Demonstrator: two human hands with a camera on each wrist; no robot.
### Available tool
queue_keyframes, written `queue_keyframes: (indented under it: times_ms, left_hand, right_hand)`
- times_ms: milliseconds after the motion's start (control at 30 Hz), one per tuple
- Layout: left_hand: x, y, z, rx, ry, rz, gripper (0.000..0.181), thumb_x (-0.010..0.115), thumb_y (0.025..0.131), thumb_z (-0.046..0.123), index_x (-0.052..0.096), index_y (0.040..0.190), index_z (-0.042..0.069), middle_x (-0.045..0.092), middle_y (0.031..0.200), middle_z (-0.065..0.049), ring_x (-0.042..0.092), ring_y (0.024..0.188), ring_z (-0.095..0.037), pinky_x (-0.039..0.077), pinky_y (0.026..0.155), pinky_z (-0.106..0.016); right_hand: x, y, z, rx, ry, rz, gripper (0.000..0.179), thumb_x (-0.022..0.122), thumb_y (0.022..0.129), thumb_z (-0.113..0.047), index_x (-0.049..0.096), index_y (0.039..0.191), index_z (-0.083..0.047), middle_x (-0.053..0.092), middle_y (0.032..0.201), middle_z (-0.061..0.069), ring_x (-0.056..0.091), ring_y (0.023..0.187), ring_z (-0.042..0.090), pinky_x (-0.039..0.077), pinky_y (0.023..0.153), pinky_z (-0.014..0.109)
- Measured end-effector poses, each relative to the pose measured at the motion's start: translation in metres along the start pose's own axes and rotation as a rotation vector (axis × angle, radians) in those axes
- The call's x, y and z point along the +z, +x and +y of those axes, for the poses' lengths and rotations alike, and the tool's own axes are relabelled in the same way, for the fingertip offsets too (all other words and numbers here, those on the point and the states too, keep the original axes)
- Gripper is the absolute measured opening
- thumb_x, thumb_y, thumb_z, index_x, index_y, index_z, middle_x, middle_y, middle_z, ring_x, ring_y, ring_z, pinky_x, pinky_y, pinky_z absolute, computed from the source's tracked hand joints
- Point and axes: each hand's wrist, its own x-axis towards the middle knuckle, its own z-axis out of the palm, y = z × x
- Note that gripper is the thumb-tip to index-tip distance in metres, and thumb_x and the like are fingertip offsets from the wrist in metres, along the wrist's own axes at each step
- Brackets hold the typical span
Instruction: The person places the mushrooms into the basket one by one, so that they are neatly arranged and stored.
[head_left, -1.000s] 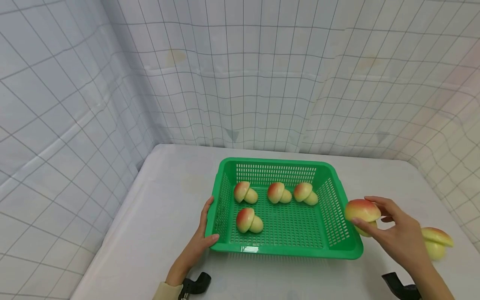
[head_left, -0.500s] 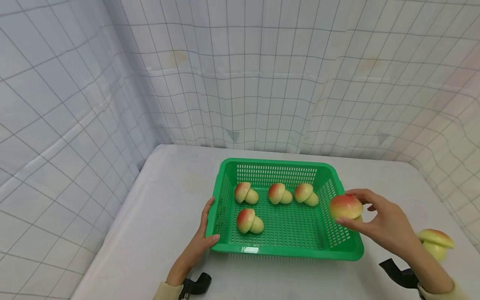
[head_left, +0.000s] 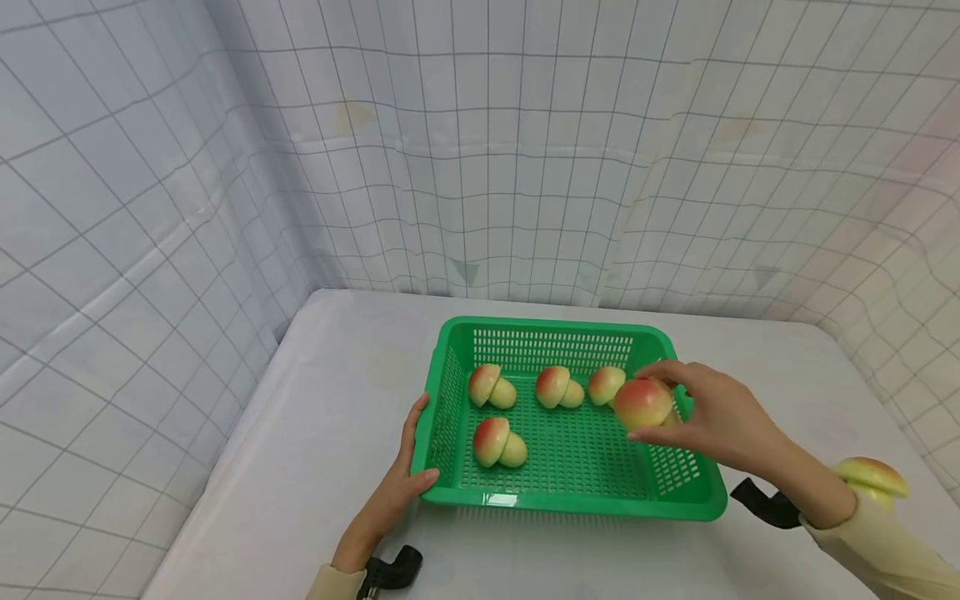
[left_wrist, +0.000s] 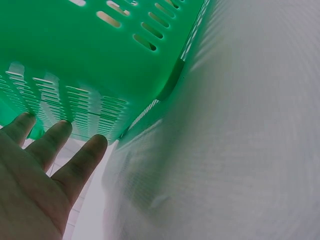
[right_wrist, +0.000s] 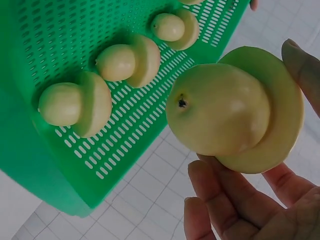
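While my left hand (head_left: 396,493) lays straight fingers (left_wrist: 82,162) against the basket (head_left: 570,505), my right hand (head_left: 727,421) pinches a mushroom (head_left: 642,403); only the right wrist view shows its stem's (right_wrist: 225,110) dark spot (right_wrist: 182,103).

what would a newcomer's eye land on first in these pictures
Probably the bright green basket on the white table, holding four red-tinged mushroom shapes. Then a fifth shape, pinched in the right hand, seen over the basket's right end. The left hand rests against the near left corner.
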Motion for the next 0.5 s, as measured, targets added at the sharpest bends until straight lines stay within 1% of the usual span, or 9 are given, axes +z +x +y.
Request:
queue_keyframes:
  times_ms: [233,500]
  left_hand:
    - [0.0,0.0,0.0,-0.003,-0.011,0.001,0.083,0.049,0.088,0.022,-0.002,0.152,0.036,-0.009,0.156,-0.004,-0.004,0.138,-0.031,0.005,0.098,-0.066]
    - [0.0,0.001,-0.001,-0.004,-0.016,-0.002,0.083,0.049,0.088,0.022,-0.002,0.152,0.036,-0.01,0.156,-0.004,-0.004,0.138,-0.031,0.005,0.098,-0.066]
  right_hand:
    - [0.005,0.022,-0.004,-0.075,0.014,-0.091,0.064,0.073,0.067,-0.063,0.061,0.115,-0.023,0.061,0.097,-0.011,0.055,0.085,0.01,0.045,0.068,0.035]
    - [0.014,0.039,-0.003,-0.062,0.071,-0.18,0.063,0.073,0.07,-0.061,0.06,0.116,-0.02,0.061,0.097,-0.012,0.055,0.085,0.009,0.046,0.068,0.034]
